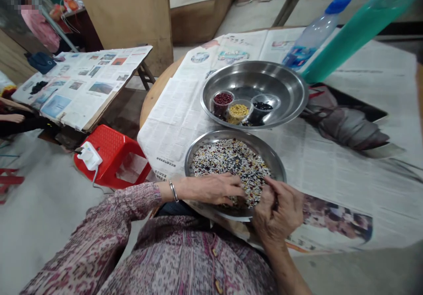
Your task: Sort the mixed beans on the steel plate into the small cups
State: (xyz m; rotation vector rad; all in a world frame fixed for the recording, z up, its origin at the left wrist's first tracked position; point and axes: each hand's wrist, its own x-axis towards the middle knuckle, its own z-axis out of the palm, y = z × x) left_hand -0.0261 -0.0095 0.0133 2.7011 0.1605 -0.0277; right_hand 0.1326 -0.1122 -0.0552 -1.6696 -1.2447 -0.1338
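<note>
A shallow steel basin [191, 159] in front of me holds a mix of white grains and red, yellow and black beans [231, 158]. My left hand [220, 190] reaches over its near side, fingers bent down into the mix and drawn together; what is between them is hidden. At the near right rim, my right hand [280, 209] is closed with its fingers curled and the fingertips over the mix. Behind stands a larger steel basin [284, 83] with three clear cups: one of red beans [223, 98], one of yellow beans [239, 111], one of black beans [262, 106].
Newspaper [172, 110] covers the round table. A blue-capped bottle [309, 39], a teal tube-like object [357, 35] and a grey bundle [350, 125] lie to the right. Left are a red stool [109, 147] with a white power strip [90, 155], and another newspaper-covered table [82, 77].
</note>
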